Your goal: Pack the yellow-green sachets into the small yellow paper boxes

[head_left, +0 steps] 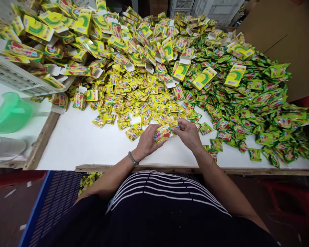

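My left hand [147, 141] is wrapped round a small printed candy box [163, 133], held just above the white tabletop. Fingertips of my right hand [190, 135] pinch a yellow candy packet [173, 124] against the box's right end; how far the packet sits inside is hard to make out. Beyond my hands lies a heap of small yellow packets [134, 91]. Green packets [237, 116] are piled to the right, some loose ones close to my right forearm. Many yellow cartons [90, 44], several with flaps open, cover the back and left of the heap.
A white plastic basket [18, 73] tilts at the left, spilling cartons. Near it are a green scoop [11, 111] and a white mug [5, 149]. A wooden strip [42, 139] edges the table. Below stands a blue crate [59, 202]; cardboard [280, 37] rises at the right.
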A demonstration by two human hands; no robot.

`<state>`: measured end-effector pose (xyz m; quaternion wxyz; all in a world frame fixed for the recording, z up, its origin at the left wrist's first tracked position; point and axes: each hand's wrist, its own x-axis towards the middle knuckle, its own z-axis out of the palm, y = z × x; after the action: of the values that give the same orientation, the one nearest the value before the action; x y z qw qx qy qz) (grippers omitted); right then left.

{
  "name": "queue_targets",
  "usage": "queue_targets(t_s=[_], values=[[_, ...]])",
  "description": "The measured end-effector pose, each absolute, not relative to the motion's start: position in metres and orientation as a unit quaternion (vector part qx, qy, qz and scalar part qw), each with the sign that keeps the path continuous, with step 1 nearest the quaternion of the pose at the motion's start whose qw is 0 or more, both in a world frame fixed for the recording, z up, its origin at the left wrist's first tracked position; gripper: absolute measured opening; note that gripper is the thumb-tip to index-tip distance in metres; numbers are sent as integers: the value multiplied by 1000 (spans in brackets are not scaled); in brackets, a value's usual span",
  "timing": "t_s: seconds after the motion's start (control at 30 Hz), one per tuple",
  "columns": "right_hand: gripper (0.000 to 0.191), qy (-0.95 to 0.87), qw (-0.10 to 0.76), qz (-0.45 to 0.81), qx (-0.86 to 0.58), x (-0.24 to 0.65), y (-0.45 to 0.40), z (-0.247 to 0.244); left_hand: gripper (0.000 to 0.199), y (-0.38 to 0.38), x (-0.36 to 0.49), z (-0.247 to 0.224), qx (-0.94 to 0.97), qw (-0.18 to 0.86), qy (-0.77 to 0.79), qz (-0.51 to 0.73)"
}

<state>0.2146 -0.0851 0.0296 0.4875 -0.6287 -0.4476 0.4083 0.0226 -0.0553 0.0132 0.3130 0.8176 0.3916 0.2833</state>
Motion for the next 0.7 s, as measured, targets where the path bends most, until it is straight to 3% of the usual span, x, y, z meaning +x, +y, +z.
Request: queue_targets(t_s=[0.17, 0.27, 0.43, 0.57, 0.7], values=[[33, -489, 459, 386, -634, 218, -85, 26, 53, -42, 23, 21, 646, 587, 425, 241], [30, -550, 418, 347, -634, 216, -85, 23, 50, -42, 28, 16, 515, 690, 435, 262], [29, -554, 429, 254, -667, 208, -84, 18, 45, -52, 38, 4, 459, 703, 414, 352], [21, -557, 420, 281, -660, 199, -87, 16, 43, -53, 37, 1, 469, 690, 421, 356], [27, -567, 379, 287, -673, 185, -94, 19, 41, -52, 34, 0, 467, 687, 426, 357]])
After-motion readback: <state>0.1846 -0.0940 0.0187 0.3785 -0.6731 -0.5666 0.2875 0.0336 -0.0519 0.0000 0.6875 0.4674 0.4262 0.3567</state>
